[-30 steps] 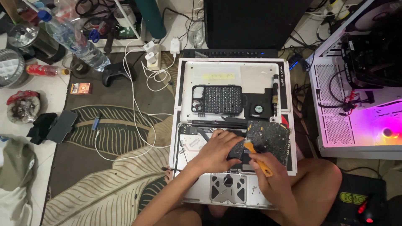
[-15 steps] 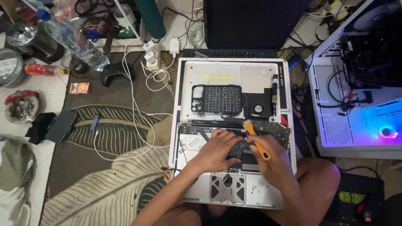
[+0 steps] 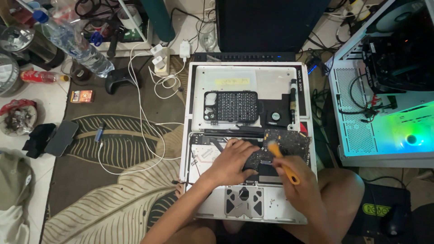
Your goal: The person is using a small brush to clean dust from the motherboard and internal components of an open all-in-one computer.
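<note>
Head view: an opened silver laptop shell (image 3: 289,212) lying on a leaf-patterned rug (image 3: 104,203). Left hand (image 3: 233,160) spread flat, pressing the dark circuit board (image 3: 289,142) down inside the shell, grasping nothing. Right hand (image 3: 300,178) clenched around an orange-handled brush (image 3: 282,162), bristle end resting on the board just beside the left fingertips. Against the picture half a second back, brush swung from the board's upper edge down toward its middle; against the one a second back, tip and handle reversed. Judged from that: sweeping strokes across the board, cleaning under way, not finished. Black bit case (image 3: 231,107) and small fan (image 3: 274,116) parked on the removed bottom cover (image 3: 248,74) above. Glowing desktop tower (image 3: 384,104) at right.
</note>
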